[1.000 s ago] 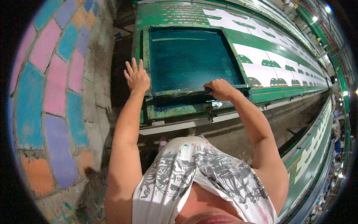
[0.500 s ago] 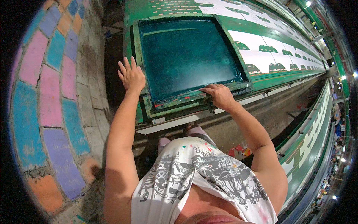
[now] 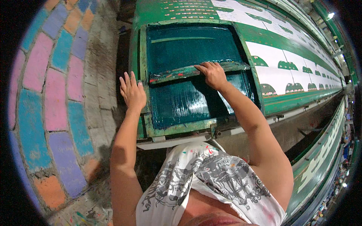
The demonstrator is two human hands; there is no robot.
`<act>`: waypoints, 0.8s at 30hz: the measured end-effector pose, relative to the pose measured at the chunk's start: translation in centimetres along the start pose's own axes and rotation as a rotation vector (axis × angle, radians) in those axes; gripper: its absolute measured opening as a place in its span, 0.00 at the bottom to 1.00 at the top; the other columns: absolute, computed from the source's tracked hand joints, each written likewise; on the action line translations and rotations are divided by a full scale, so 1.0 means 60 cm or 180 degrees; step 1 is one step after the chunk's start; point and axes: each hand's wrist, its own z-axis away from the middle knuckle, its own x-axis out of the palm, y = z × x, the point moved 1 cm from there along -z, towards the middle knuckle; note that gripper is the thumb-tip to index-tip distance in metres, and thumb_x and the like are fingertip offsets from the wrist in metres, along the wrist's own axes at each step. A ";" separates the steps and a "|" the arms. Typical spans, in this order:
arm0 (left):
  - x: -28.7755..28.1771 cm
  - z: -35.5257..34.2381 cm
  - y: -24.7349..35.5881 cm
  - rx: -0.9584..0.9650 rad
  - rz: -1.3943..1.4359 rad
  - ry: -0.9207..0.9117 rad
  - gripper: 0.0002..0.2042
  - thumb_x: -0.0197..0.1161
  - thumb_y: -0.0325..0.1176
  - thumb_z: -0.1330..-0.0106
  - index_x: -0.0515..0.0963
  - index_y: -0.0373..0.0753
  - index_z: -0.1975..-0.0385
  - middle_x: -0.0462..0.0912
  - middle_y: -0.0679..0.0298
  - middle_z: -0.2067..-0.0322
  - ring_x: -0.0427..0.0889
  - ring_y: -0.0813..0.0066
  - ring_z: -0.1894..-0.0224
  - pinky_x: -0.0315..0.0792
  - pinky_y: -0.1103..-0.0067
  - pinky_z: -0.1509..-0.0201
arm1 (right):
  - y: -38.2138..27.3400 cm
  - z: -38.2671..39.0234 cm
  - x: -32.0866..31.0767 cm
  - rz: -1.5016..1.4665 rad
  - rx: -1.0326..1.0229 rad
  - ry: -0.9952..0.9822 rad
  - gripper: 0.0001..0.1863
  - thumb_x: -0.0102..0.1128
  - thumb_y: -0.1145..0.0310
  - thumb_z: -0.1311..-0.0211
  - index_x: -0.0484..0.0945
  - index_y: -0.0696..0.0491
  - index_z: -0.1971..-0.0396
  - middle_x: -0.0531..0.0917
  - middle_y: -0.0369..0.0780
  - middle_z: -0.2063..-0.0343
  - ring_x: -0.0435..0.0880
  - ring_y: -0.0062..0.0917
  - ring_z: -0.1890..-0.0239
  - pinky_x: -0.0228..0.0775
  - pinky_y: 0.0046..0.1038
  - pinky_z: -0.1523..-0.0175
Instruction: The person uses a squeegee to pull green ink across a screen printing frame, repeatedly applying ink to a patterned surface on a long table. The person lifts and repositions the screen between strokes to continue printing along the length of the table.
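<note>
A wooden screen-printing frame (image 3: pixel 175 130) lies flat on a long green table, its mesh (image 3: pixel 181 49) coated with dark teal ink. Across the middle of the mesh stretches a long, paint-stained squeegee (image 3: pixel 171 74), tilted slightly up toward the right. My right hand (image 3: pixel 214 77) grips its top edge right of the middle, fingers curled over it. Wet, streaky ink shines on the near side of the blade, where my arm's shadow falls. At the frame's left side is my left hand (image 3: pixel 134 93), fingers spread, the thumb side close against the wood.
White printed sheets (image 3: pixel 275 81) with green dome shapes line the green table (image 3: pixel 271 106) to the right. Along its near edge runs a pale rail (image 3: pixel 166 143). A wall of painted blocks (image 3: pixel 56 100) stands at left, and another long table (image 3: pixel 316 154) at right.
My right hand has pushed the squeegee away from me, from the frame's near edge to its middle. Wet streaks show behind it. The left hand stays by the frame's left side.
</note>
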 end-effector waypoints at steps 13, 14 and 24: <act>-0.015 0.008 0.012 -0.0015 0.0034 0.0096 0.33 0.53 0.39 0.16 0.55 0.41 0.14 0.49 0.51 0.13 0.45 0.41 0.13 0.44 0.46 0.14 | 0.181 -0.243 0.105 0.0159 0.0199 -0.0004 0.20 0.62 0.68 0.31 0.87 0.38 0.41 0.89 0.40 0.54 0.90 0.38 0.48 0.80 0.44 0.43; -0.014 0.008 0.010 0.0008 0.0035 0.0109 0.33 0.53 0.39 0.16 0.55 0.41 0.14 0.49 0.51 0.13 0.45 0.41 0.13 0.44 0.46 0.14 | 0.181 -0.243 0.110 0.0127 0.0219 0.0055 0.20 0.62 0.68 0.30 0.87 0.38 0.41 0.89 0.40 0.54 0.89 0.38 0.48 0.80 0.44 0.43; -0.020 0.010 0.012 -0.0001 0.0055 0.0050 0.32 0.53 0.38 0.16 0.56 0.42 0.15 0.50 0.51 0.14 0.46 0.41 0.13 0.46 0.43 0.15 | 0.207 -0.272 0.064 0.0089 -0.0056 -0.0332 0.18 0.61 0.72 0.34 0.88 0.41 0.47 0.91 0.43 0.59 0.93 0.43 0.57 0.87 0.48 0.54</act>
